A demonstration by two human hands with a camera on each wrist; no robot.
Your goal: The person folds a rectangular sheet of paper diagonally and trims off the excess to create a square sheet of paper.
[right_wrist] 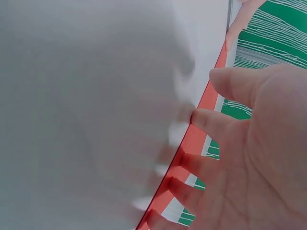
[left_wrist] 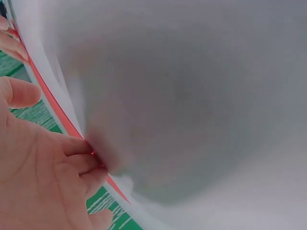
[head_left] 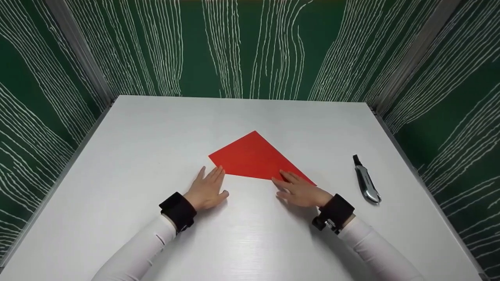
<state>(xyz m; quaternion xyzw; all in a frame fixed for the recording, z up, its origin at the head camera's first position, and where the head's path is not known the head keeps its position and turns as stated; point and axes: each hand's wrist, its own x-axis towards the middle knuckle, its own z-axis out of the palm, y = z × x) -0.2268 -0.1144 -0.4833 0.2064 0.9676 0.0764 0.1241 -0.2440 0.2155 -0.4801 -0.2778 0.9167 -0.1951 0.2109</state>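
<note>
A red sheet of paper (head_left: 254, 156) lies flat on the table, four-cornered in outline with one long point toward the right. At its left near edge, my left hand (head_left: 207, 191) lies palm down, fingertips touching the paper and thumb spread away. My right hand (head_left: 300, 191) rests over the right part of the near edge, its fingers extended onto the sheet. From the left wrist, the paper (left_wrist: 57, 112) appears as a thin strip, with my fingertips right at it. In the right wrist view, several spread fingertips press along the red paper (right_wrist: 208, 100).
A grey and black utility knife (head_left: 367, 181) lies right of the right hand, its dark tip pointing away. The white table (head_left: 156, 125) ends at green walls (head_left: 195, 58) with white wavy lines. Black bands (head_left: 179, 211) circle both wrists.
</note>
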